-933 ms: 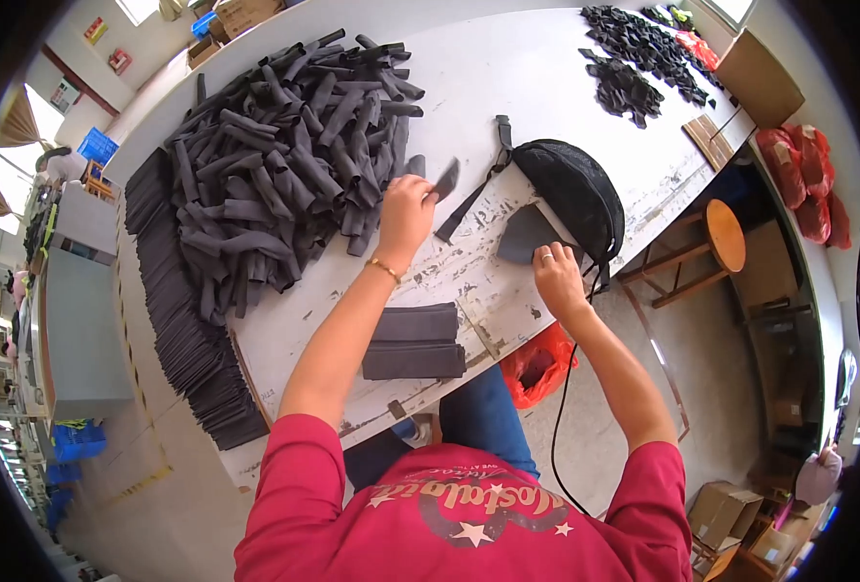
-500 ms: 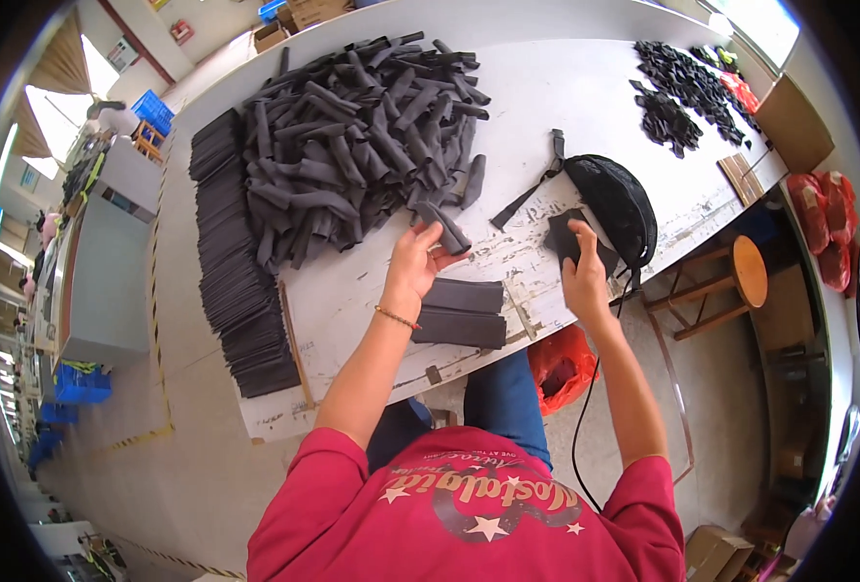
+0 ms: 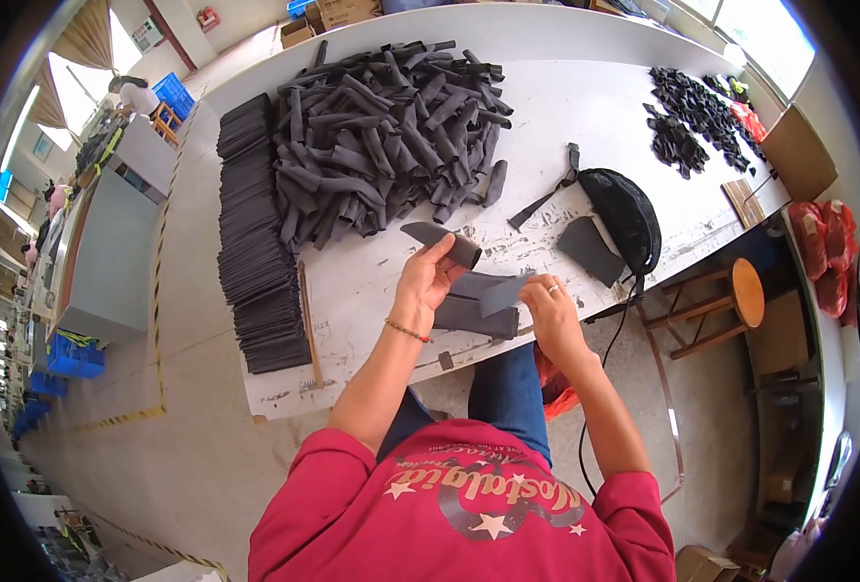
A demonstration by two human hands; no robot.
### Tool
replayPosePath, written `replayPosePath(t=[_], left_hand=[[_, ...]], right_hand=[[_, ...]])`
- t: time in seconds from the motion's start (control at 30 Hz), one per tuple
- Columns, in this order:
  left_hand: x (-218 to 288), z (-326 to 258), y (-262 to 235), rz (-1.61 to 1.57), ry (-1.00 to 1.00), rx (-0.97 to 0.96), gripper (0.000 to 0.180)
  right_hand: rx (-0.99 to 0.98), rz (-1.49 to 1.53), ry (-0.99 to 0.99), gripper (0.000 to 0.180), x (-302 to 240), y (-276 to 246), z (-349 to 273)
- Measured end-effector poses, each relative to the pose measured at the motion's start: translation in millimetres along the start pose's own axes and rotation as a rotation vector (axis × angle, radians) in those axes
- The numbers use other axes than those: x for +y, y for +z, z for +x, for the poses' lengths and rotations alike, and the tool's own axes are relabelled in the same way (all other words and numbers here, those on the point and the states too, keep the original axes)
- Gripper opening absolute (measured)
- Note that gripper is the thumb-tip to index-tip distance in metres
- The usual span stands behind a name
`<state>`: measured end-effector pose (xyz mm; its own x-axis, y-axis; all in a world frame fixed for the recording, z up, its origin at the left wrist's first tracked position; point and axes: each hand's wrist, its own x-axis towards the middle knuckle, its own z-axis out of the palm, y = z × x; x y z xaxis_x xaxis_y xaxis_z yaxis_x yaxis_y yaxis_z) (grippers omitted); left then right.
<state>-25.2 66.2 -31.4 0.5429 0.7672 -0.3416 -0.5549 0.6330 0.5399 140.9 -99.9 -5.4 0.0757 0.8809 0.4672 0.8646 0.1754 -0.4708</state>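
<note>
My left hand [image 3: 428,281] has a tube [image 3: 462,251], right hand [image 3: 553,315] a sheet [image 3: 503,294]. Pairing step, I guess; next probably needs careful aim.

Small black pieces [image 3: 679,145] lie heaped toward the far right corner of the white table [image 3: 575,97], near a tilted brown cardboard sheet [image 3: 794,155]. Beside the right edge stands a round-seated wooden stool [image 3: 746,294], with red plastic bags [image 3: 808,242] farther right. Well beyond the left edge, a co-worker [image 3: 139,95] in a pale top is near a blue crate [image 3: 173,94].
</note>
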Motion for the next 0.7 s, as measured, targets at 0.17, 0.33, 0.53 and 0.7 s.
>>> replayPosePath(t=[0.17, 0.33, 0.53, 0.7], left_hand=[[-4.7, 11.5, -17.4, -0.054, 0.021, 0.032, 0.027], [-2.5, 5.4, -38.9, -0.032, 0.026, 0.088, 0.026], [2.2, 0.4, -32.5, 0.0, 0.01, 0.038, 0.029], [12.9, -4.6, -30.2, -0.047, 0.026, 0.019, 0.029]], right_hand=[[0.004, 0.084, 0.087, 0.013, 36.2, 23.6, -9.3], [-0.14, 0.007, -0.083, 0.026, 30.1, 19.6, 17.0], [-0.547, -0.008, -0.119, 0.014, 71.3, 36.0, 45.0], [-0.417, 0.046, -0.06, 0.016, 83.7, 27.6, 46.2]])
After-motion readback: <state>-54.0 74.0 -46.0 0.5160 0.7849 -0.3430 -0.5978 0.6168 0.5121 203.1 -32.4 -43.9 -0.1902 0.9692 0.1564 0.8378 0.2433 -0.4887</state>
